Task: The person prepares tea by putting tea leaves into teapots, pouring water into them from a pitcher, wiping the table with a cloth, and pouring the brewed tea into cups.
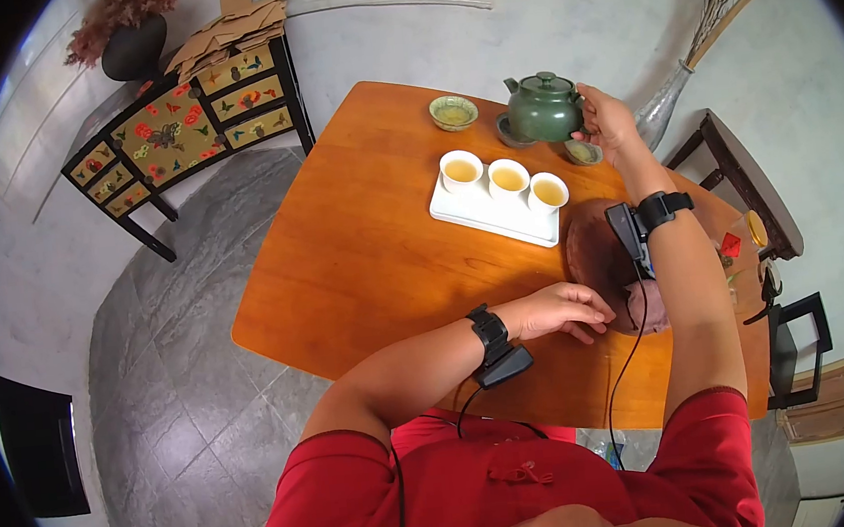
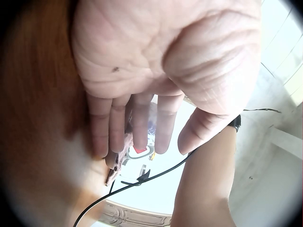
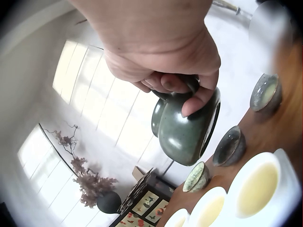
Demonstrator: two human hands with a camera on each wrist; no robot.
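Observation:
The right hand (image 1: 611, 124) grips the handle of a green lidded teapot (image 1: 543, 110), holding it above the table's far side. In the right wrist view the right hand (image 3: 165, 61) has its fingers curled round the handle of the teapot (image 3: 182, 127). Beneath and beside the pot stand a dark bowl (image 1: 509, 133), a small cup (image 1: 585, 154) and a pale green bowl (image 1: 453, 113). Three white cups of yellow liquid, one of them the left cup (image 1: 461, 171), stand on a white tray (image 1: 493, 219). The left hand (image 1: 562, 310), fingers loosely bent, holds nothing near a pink cloth (image 1: 650, 306).
A round brown mat or tray (image 1: 593, 248) lies on the wooden table (image 1: 339, 231), partly under the right arm. A jar with a yellow lid (image 1: 756, 229) stands at the right edge. Black cables hang from both wrist cameras. A painted cabinet (image 1: 170, 135) stands at the back left.

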